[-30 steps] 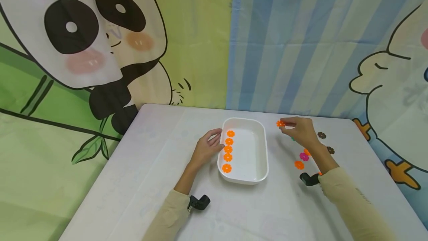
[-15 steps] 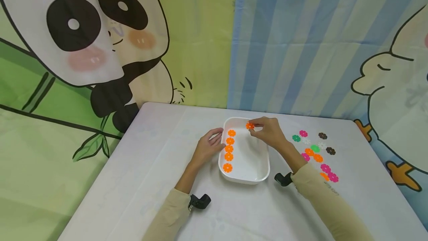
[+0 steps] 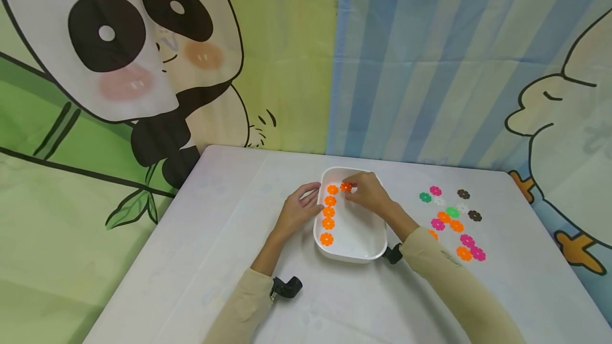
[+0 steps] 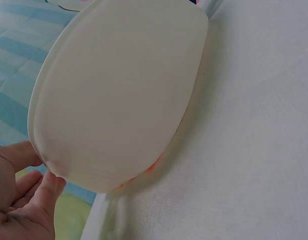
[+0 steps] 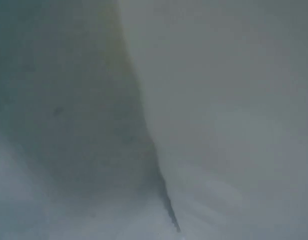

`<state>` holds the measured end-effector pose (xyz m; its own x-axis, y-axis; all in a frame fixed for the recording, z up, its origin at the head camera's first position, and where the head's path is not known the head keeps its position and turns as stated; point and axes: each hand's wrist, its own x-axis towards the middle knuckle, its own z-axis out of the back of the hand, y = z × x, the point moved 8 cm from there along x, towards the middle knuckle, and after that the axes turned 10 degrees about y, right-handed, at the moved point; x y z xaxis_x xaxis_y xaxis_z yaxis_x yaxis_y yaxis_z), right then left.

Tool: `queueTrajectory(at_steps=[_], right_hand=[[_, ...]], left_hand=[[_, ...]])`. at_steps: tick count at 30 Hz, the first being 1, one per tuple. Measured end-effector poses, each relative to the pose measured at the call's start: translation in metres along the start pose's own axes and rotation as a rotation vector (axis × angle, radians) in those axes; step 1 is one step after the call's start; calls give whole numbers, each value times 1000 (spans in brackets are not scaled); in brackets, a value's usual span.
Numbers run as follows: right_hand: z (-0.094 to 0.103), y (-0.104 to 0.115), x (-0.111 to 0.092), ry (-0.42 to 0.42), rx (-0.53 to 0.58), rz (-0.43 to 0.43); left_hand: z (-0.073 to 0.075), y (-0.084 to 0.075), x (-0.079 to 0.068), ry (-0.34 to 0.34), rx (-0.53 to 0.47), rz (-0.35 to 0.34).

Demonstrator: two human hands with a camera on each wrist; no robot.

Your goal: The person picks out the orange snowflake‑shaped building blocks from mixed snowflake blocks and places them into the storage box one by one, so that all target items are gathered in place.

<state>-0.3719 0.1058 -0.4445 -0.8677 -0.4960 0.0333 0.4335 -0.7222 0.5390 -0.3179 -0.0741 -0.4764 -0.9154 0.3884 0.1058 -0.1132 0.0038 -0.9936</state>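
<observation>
A white rectangular tray (image 3: 358, 251) stands on the table, with a column of orange flower-shaped discs (image 3: 328, 223) along its left side. My left hand (image 3: 298, 210) holds the tray's left rim, thumb and fingertips at the edge. From the left wrist, the tray's outer wall (image 4: 118, 95) fills much of the view, with the left hand (image 4: 28, 192) at its lower left corner. Over the far end of the tray, my right hand (image 3: 367, 194) pinches another orange flower-shaped disc (image 3: 345, 187), beside the top of the column. Only blurred pale surfaces appear in the right wrist view.
To the right of the tray lie loose flower discs: pink (image 3: 467, 240), orange (image 3: 464, 253), brown (image 3: 462, 194), green (image 3: 425, 197) and white. Behind the white table (image 3: 239, 200) hangs a cartoon-printed curtain (image 3: 287, 57). Black wrist cameras (image 3: 287, 287) sit at both cuffs.
My right hand has carried the orange disc leftward from above the loose pieces into the tray, up to the column's far end. The left hand stays at the rim.
</observation>
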Motion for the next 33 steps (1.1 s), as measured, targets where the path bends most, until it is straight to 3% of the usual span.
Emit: queueTrajectory(at_steps=[10,16,33], right_hand=[[-8,-1,11,63,-127,-47],[-14,-1,14,75,-181,-21],[-17,-1,12,59,-138,10]], left_hand=[[2,2,1,-5,0,14],[2,0,2,0,-21,-7],[-1,2,0,-7,5,12]])
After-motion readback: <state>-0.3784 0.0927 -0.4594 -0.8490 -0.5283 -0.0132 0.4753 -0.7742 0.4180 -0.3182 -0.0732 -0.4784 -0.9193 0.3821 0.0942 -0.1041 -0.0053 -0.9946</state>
